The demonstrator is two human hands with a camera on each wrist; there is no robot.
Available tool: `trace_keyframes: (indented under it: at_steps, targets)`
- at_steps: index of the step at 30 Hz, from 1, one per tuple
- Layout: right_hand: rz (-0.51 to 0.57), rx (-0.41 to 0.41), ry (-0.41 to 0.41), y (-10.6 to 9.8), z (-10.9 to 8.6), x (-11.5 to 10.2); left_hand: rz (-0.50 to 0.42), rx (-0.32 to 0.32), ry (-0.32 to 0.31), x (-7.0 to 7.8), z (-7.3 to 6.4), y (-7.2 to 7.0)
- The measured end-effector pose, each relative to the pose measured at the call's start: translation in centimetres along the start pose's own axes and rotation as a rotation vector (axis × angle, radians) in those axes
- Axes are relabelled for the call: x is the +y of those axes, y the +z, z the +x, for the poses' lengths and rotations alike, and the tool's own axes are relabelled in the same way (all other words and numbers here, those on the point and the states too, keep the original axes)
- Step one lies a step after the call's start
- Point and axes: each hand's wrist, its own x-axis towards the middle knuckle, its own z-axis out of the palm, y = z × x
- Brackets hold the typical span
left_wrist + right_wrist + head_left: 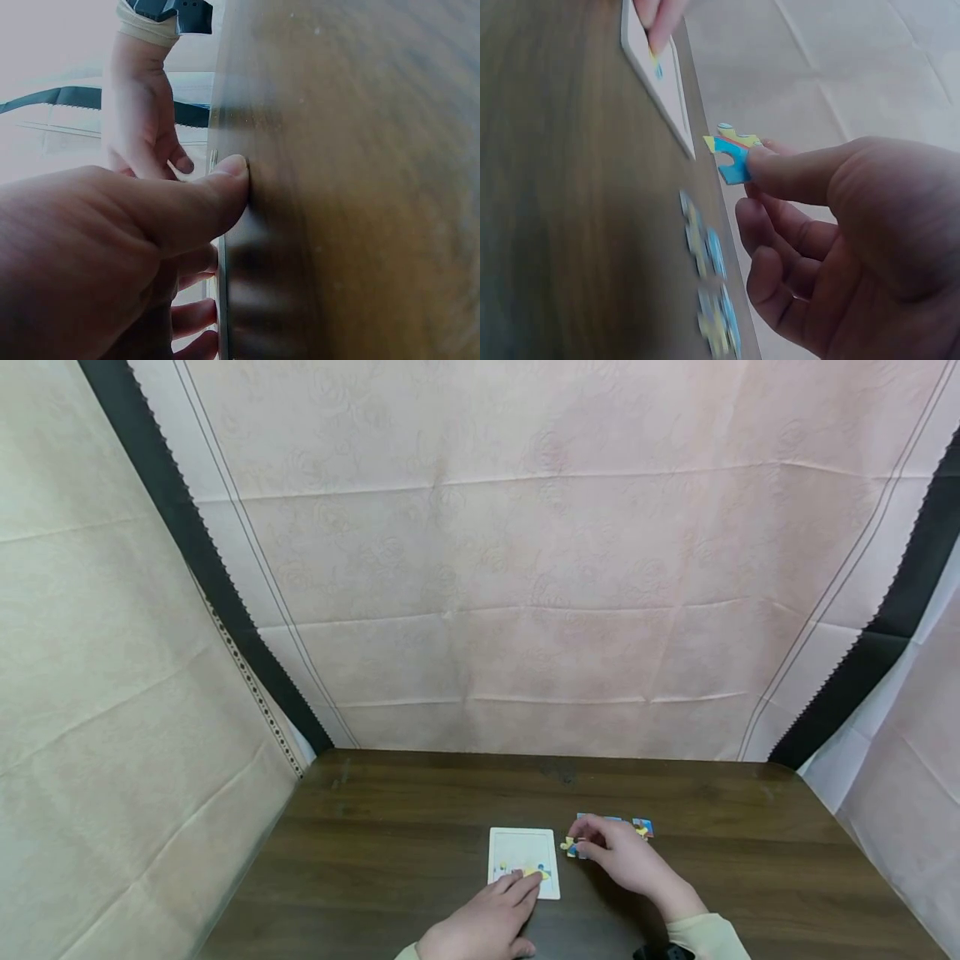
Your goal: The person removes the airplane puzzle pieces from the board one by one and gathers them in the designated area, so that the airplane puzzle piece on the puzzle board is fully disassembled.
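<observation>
My right hand (626,858) pinches a blue and yellow jigsaw piece (736,172) between thumb and forefinger, held up off the table in the right wrist view. Flat on the table to its left lies a white puzzle tray (521,843), with a few coloured pieces in its lower part. The fingers of my left hand (491,920) lie straight over the tray's lower edge and touch the pieces there. In the left wrist view its thumb (214,199) sits at the table surface.
Several loose jigsaw pieces (715,322) lie on the table right of the tray, partly hidden behind my right hand in the head view. The dark wooden table (390,827) ends at a hanging pale cloth (555,610), with cloth on both sides too.
</observation>
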Motion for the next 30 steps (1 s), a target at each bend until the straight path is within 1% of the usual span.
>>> trace_keyframes:
  at_steps: [5,8,12,17,22,25,30]
  targets:
    - [0.020,0.027,0.066,-1.6,-1.4,1.6,0.004,0.003,0.015,0.0,-0.1,0.3]
    - [0.015,0.059,0.103,-2.7,-2.3,2.6,0.015,0.017,0.025,0.0,-0.2,0.4]
    - [0.006,0.101,0.158,-4.1,-3.4,3.8,0.020,0.026,0.023,0.0,-0.2,0.4]
    - [-0.005,0.128,0.221,-5.6,-4.7,4.8,0.008,-0.001,0.006,-0.1,-0.1,0.4]
    - [-0.005,0.111,0.266,-6.5,-5.4,5.5,0.016,-0.005,0.003,-0.2,0.0,0.4]
    - [0.001,0.092,0.277,-6.7,-5.5,5.8,0.023,0.000,0.006,-0.1,0.0,0.4]
    - [0.014,0.070,0.288,-6.8,-5.6,6.0,0.006,-0.008,0.007,-0.1,0.0,0.3]
